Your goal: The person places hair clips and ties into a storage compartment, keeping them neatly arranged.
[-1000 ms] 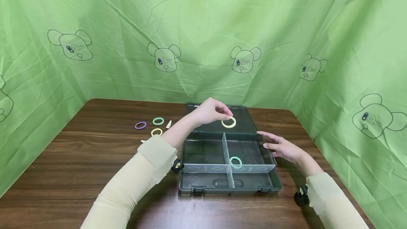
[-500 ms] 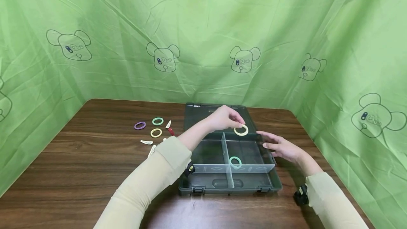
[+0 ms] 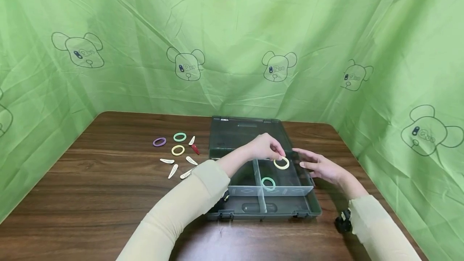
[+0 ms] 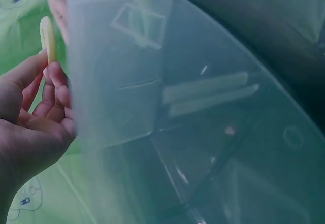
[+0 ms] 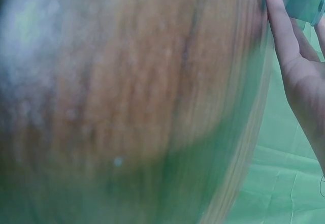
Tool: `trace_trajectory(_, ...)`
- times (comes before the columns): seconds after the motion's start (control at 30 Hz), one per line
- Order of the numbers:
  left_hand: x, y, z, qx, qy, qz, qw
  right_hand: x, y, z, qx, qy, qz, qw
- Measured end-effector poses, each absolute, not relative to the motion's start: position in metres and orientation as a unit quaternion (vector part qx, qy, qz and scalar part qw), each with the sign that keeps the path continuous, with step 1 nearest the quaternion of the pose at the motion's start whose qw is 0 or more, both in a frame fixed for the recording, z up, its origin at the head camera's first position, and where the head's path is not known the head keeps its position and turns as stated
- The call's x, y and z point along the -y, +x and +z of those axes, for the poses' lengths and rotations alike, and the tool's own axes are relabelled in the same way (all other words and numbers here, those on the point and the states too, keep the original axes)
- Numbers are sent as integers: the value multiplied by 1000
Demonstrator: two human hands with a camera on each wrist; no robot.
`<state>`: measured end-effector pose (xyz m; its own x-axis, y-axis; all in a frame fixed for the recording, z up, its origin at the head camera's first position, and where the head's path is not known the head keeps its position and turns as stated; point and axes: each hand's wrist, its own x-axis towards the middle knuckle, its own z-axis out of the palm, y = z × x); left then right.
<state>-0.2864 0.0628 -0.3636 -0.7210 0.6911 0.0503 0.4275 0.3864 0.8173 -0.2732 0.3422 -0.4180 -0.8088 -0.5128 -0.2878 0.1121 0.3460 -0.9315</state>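
Hair clips (image 3: 191, 160) lie left of the left hand (image 3: 266, 147), which pinches a pale yellow ring (image 3: 281, 168) at its fingertips; tilted, hole toward the head camera, widest side to side, the ring hangs over a divided box (image 3: 290, 204), lower and nearer the right hand (image 3: 323, 168) than half a second ago; the right hand, fingers loosely extended, touches the box's edge

Head view overlooks box (image 3: 290, 204); wrist views sit close.
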Motion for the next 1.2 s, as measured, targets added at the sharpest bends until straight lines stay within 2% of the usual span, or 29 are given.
trace_trajectory(0.13, -71, -286, -375, -822, 358, 411, 165, -343, -274, -418, -769, -139, -557, 282)
trace_trajectory(0.4, -83, -287, -393, -843, 372, 356, 159, -343, -275, -420, -767, -142, -559, 281)
trace_trajectory(0.7, -97, -287, -403, -827, 430, 321, 166, -348, -278, -423, -750, -156, -575, 287)
trace_trajectory(0.93, -101, -286, -410, -845, 456, 251, 126, -348, -279, -422, -753, -160, -571, 285)
trace_trajectory(1.2, -101, -275, -407, -862, 456, 186, 122, -348, -277, -424, -762, -157, -563, 279)
